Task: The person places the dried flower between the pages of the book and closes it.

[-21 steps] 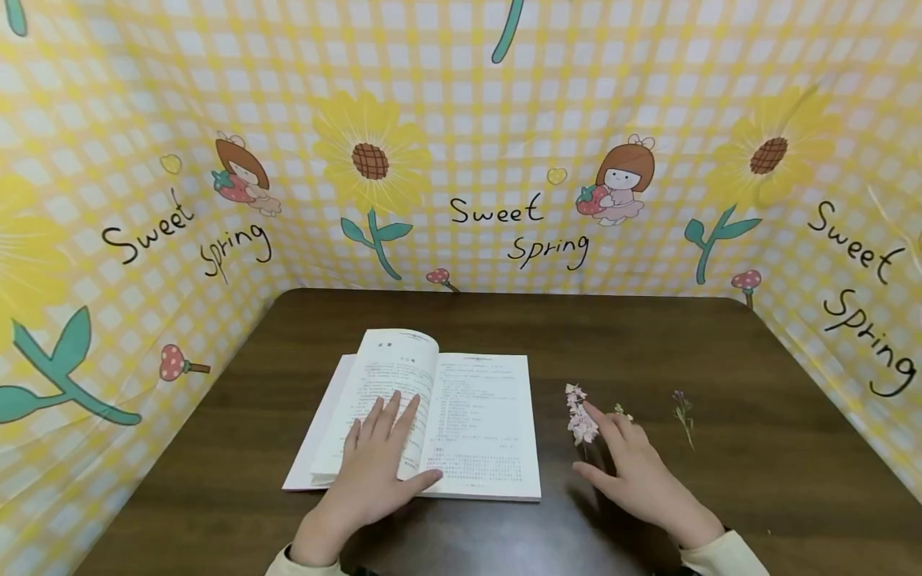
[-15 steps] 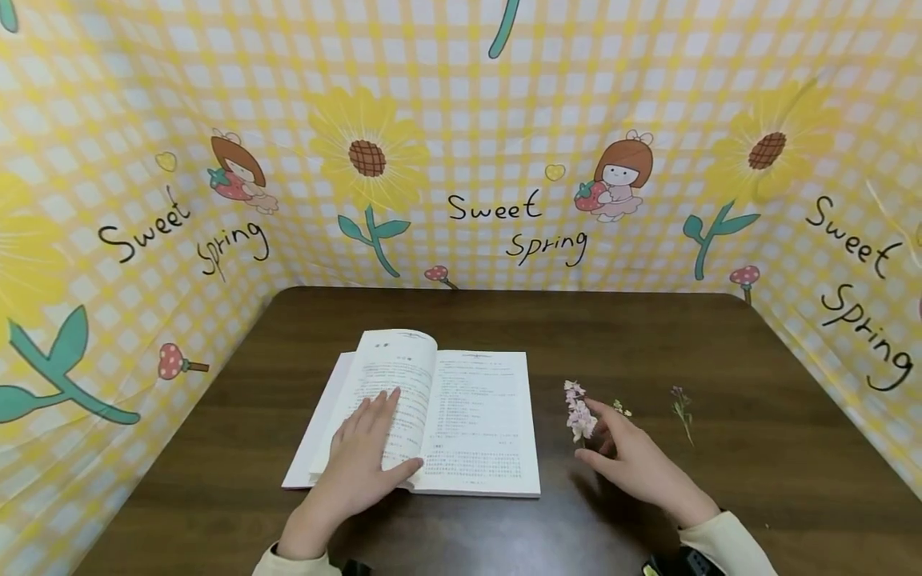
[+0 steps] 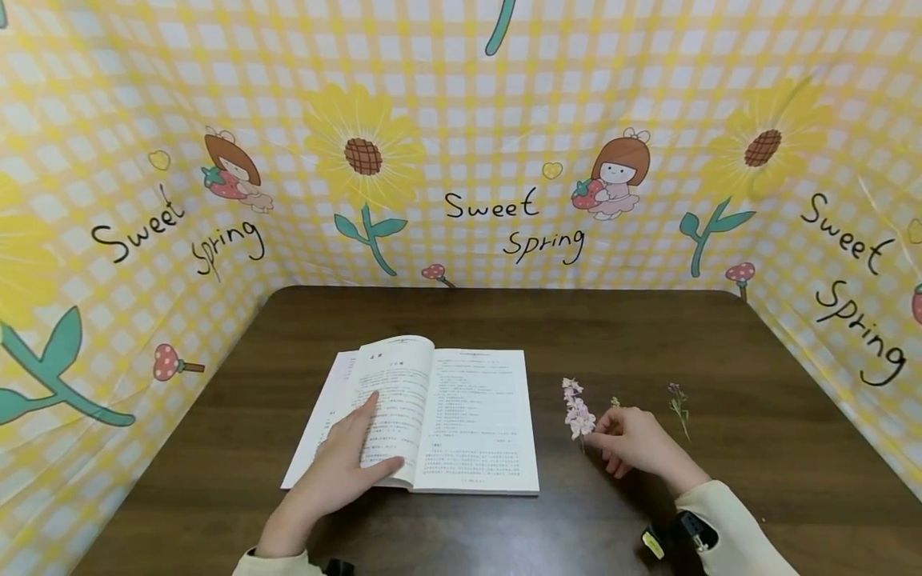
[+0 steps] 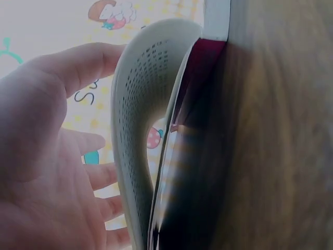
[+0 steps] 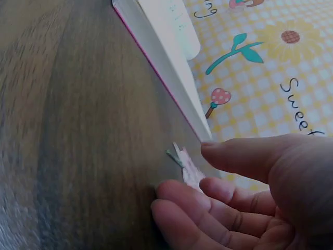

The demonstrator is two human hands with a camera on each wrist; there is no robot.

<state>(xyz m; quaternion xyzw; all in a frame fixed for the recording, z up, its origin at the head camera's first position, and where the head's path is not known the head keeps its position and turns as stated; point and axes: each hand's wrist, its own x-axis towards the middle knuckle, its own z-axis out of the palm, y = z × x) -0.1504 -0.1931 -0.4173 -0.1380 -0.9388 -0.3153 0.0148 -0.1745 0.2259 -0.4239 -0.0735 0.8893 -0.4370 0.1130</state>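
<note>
An open book (image 3: 479, 416) lies on the table, its left-hand pages bowed up. My left hand (image 3: 331, 472) rests on those pages with straight fingers; in the left wrist view the thumb touches the curled pages (image 4: 127, 130). To the right of the book lies a sprig of pink flowers (image 3: 579, 414). My right hand (image 3: 644, 448) is at its lower end, fingers bent and thumb towards the stem. In the right wrist view the thumb and forefinger stand apart, with the pink sprig (image 5: 190, 169) just beyond them and not between them.
A small yellowish flower (image 3: 615, 402) is mostly hidden behind my right hand. Further right lies a thin purple sprig (image 3: 679, 410). The dark wooden table (image 3: 576, 328) is enclosed at the back and sides by a yellow checked cloth (image 3: 475, 120).
My left hand has slid left across the page, and the pages have bowed. My right hand's fingers have bent and drawn in towards the stem of the pink sprig.
</note>
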